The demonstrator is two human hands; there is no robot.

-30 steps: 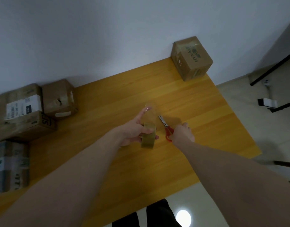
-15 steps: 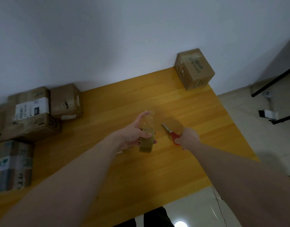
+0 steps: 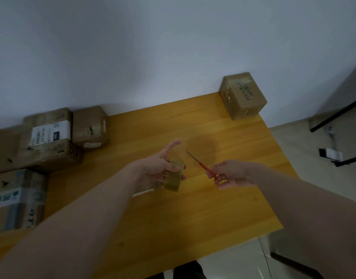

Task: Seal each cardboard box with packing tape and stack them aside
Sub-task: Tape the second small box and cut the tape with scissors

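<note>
Both grips are busy: my left hand (image 3: pixel 157 168) pinches the tape roll (image 3: pixel 174 175) upright above mid-surface, forefinger raised, probably to keep a clear strip stretched for cutting. My right hand (image 3: pixel 230 174) curls round the red scissors (image 3: pixel 201 165), blades aimed at the strip, though I cannot tell how wide they gape. One box (image 3: pixel 243 95) sits at the far right corner; more boxes (image 3: pixel 50 137) crowd the left edge, awaiting sealing, I judge.
</note>
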